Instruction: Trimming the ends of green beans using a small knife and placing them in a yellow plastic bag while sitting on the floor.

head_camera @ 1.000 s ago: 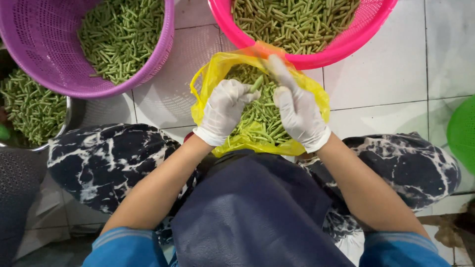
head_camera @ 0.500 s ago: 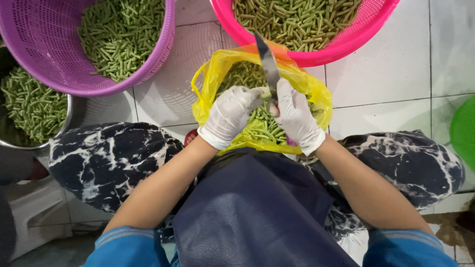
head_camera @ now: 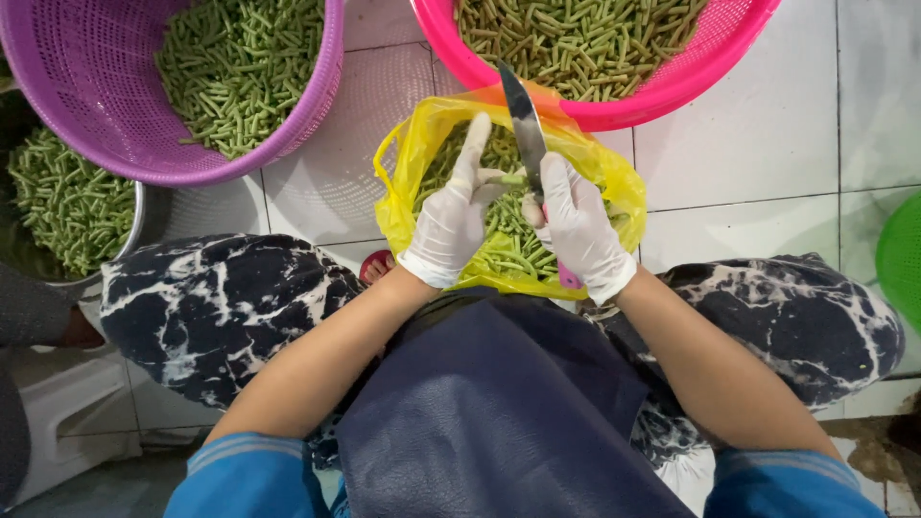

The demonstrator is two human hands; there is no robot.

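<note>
Both my hands wear white gloves and work over a yellow plastic bag [head_camera: 408, 206] full of green beans [head_camera: 499, 251]. My left hand [head_camera: 451, 216] pinches a single green bean [head_camera: 506, 178] between thumb and fingers. My right hand [head_camera: 576, 225] grips a knife with a pink handle; its dark blade [head_camera: 523, 129] points up and away, touching the bean's end. A dark blue apron covers my lap below the bag.
A purple basket [head_camera: 297, 115] of cut beans stands at the upper left, a pink basket [head_camera: 672, 86] of beans at the top right. A metal bowl [head_camera: 134, 225] of beans sits far left. A green basket's edge [head_camera: 902, 254] shows at right. The floor is white tile.
My right hand has brought the knife up, blade now raised over the bag. My left hand has picked one bean and holds it against the blade.
</note>
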